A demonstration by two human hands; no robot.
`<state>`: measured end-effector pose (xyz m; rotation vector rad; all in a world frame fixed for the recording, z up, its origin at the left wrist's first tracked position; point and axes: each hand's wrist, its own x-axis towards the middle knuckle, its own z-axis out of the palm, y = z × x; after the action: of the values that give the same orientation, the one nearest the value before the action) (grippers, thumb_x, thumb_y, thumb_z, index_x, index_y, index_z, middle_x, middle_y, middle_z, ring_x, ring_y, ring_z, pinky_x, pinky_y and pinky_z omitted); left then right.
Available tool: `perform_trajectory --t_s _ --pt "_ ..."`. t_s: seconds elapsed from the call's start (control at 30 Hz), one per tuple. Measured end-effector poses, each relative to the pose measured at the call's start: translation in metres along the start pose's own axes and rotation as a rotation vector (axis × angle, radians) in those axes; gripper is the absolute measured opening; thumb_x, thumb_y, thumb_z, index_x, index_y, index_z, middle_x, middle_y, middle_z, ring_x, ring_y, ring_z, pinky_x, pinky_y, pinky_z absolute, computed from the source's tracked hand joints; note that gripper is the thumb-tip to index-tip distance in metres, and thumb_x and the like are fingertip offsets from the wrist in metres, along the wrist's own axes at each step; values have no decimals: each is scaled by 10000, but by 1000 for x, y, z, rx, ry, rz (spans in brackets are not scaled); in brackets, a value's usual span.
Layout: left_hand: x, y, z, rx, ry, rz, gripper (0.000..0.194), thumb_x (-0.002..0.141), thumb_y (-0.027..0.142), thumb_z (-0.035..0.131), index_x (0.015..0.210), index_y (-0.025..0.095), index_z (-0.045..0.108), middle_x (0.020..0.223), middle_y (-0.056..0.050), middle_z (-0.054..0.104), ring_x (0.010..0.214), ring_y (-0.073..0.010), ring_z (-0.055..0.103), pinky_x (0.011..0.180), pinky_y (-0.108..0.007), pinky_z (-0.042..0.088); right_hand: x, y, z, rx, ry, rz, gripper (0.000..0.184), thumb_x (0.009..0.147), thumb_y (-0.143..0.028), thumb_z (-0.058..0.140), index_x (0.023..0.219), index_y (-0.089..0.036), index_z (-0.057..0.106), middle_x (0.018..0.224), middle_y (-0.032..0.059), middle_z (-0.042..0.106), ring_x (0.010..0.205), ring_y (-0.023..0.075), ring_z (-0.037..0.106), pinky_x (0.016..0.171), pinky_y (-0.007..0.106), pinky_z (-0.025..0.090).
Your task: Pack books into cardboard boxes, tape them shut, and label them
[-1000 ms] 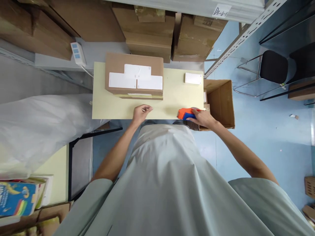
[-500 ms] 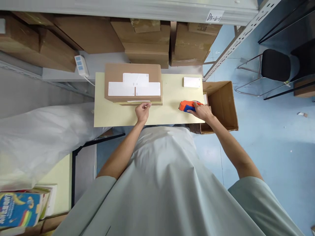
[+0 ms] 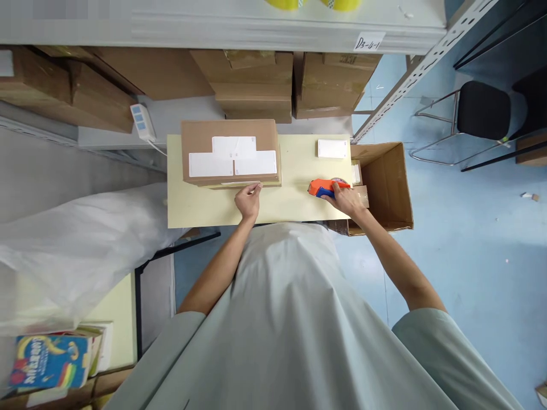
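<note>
A brown cardboard box (image 3: 200, 136) with three white labels on top stands on a pale yellow table (image 3: 290, 165). My left hand (image 3: 248, 199) is at the box's near lower edge, fingers pinched on a thin white strip there. My right hand (image 3: 347, 200) grips an orange and blue tape dispenser (image 3: 321, 187) resting on the table's right side. A small white label pad (image 3: 332, 148) lies at the table's far right.
An open cardboard carton (image 3: 384, 182) sits beside the table's right edge. Stacked cartons (image 3: 256, 80) fill the shelf behind. A white power strip (image 3: 142, 121) lies at the left. A large plastic bag (image 3: 72, 245) is at left, a black chair (image 3: 481, 111) at right.
My left hand moved forward from the table's near edge to the box's lower edge. My right hand slid the tape dispenser a little farther onto the table.
</note>
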<state>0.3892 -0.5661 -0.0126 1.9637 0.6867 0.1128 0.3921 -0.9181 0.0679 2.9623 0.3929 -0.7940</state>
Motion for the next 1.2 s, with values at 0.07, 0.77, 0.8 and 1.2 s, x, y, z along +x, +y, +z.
perform_trajectory --t_s 0.07,0.77,0.8,1.2 --pt "1 3 -7 67 -3 -71 264 909 463 835 912 199 848 1029 -116 876 1045 -288 812 950 -348 582 -1 -1 1 -7 -11 8 700 1209 -626 303 1533 -22 445 1196 302 800 1043 425 793 780 395 506" --pt "16 101 45 -559 -57 -793 463 902 529 968 1229 265 772 1178 -65 799 1101 -176 767 946 -250 613 17 19 8 -60 60 -217 524 1252 -483 261 1391 -28 482 1046 248 832 980 338 818 906 383 500" --pt "15 97 39 -542 -62 -769 445 885 503 985 1196 260 779 1172 -63 805 1102 -169 767 949 -247 608 18 17 9 -69 60 -242 525 1252 -479 270 1400 -23 485 1059 251 831 995 340 818 920 387 502" --pt "25 80 -55 -430 -363 -635 491 607 167 1092 1033 145 848 1144 -100 868 1080 -222 806 880 -272 657 35 -56 6 -47 -83 -461 608 1251 -441 281 1544 74 417 1184 311 800 1137 364 809 985 444 538"
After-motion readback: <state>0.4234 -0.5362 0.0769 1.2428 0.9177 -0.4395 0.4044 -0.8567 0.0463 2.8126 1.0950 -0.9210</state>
